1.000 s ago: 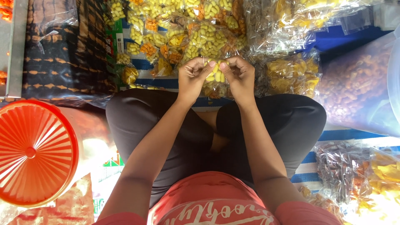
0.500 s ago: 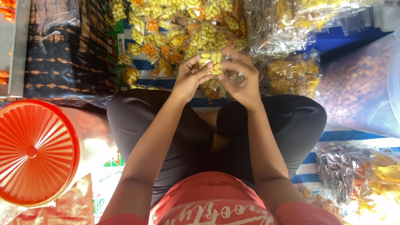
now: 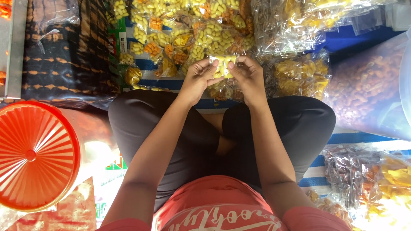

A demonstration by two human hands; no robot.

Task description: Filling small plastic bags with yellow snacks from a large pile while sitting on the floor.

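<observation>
Head view: I have a small clear packet of yellow snacks [image 3: 223, 65] pinched between both hands above the pile.

My left hand [image 3: 198, 79] and right hand [image 3: 248, 77] each grip a top corner, held over my knees beside the heap of filled packets [image 3: 188, 30]. I judge I'm closing its mouth; next calls for a firm, even pinch along the open edge. An orange lid [image 3: 36, 156] sits off to my left.

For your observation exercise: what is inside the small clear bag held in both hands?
The small clear bag holds yellow oval snack pieces. The left hand and right hand cover its sides.
</observation>
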